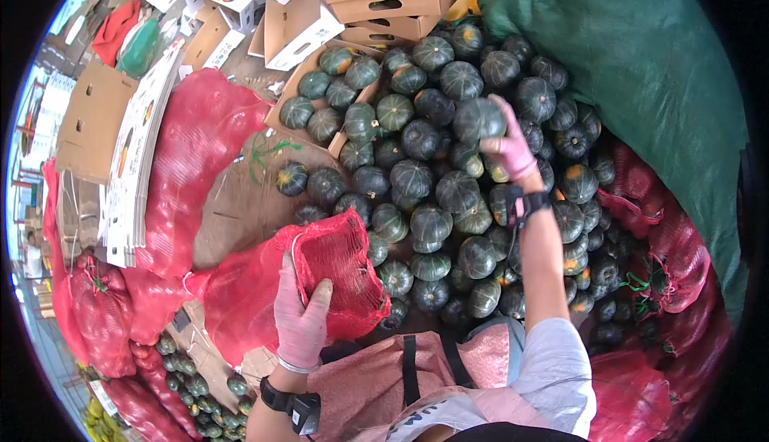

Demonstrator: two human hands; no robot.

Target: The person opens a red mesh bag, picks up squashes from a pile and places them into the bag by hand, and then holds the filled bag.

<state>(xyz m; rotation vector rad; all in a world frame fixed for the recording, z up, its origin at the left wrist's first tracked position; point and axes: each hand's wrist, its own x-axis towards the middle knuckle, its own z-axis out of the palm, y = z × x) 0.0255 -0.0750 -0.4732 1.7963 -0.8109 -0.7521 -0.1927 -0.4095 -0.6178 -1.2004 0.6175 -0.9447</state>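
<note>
My left hand [301, 314], in a pink glove, is closed on the rim of a red mesh bag [264, 282]. The bag's mouth faces right and stands open near my lap. Farther up and to the right, my right hand [509, 142], also in a pink glove, grips a dark green pumpkin [479, 120] by its right side, above the heap. Under and around it lies a large pile of green pumpkins [411, 179], some with orange patches.
A cardboard box [272, 114] holding several pumpkins stands behind the pile, with empty cartons [300, 22] beyond. Full red mesh sacks [200, 138] lie at the left, others [677, 250] at the right. A green sack [617, 50] covers the upper right.
</note>
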